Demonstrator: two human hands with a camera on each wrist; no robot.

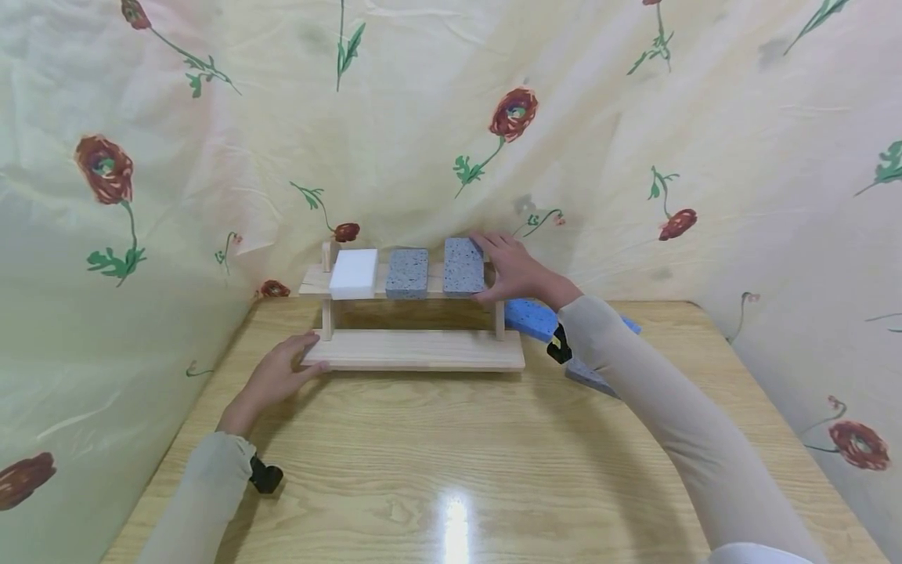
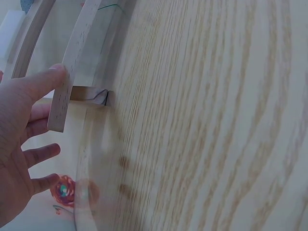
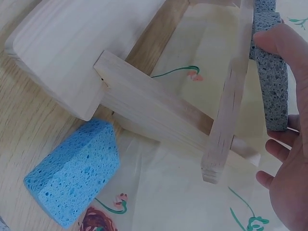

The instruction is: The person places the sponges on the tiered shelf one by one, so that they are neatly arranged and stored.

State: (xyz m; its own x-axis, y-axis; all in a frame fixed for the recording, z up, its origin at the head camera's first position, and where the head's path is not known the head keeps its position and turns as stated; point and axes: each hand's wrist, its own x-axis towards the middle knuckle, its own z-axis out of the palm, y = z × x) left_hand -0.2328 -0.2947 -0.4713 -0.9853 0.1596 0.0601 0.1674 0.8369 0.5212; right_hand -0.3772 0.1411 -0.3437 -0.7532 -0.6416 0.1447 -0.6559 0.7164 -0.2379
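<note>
A two-tier wooden shelf point(image 1: 416, 348) stands at the back of the table. My left hand point(image 1: 280, 372) grips the left end of its lower board, thumb on the front edge point(image 2: 65, 86) and fingers behind. On the upper board, a white sponge point(image 1: 355, 272), a grey speckled sponge point(image 1: 407, 272) and a second grey sponge point(image 1: 463, 266) lie in a row from left to right. My right hand point(image 1: 517, 270) holds the second grey sponge, thumb at its near edge and fingers at the far one, as the right wrist view also shows of this sponge point(image 3: 272, 86).
Right of the shelf lies a blue sponge point(image 1: 530, 317), partly behind my right wrist. Another grey sponge point(image 1: 592, 380) and a blue corner point(image 1: 629, 323) show from under the right sleeve. A flowered cloth point(image 1: 423, 141) hangs behind and beside the wooden table point(image 1: 423, 446).
</note>
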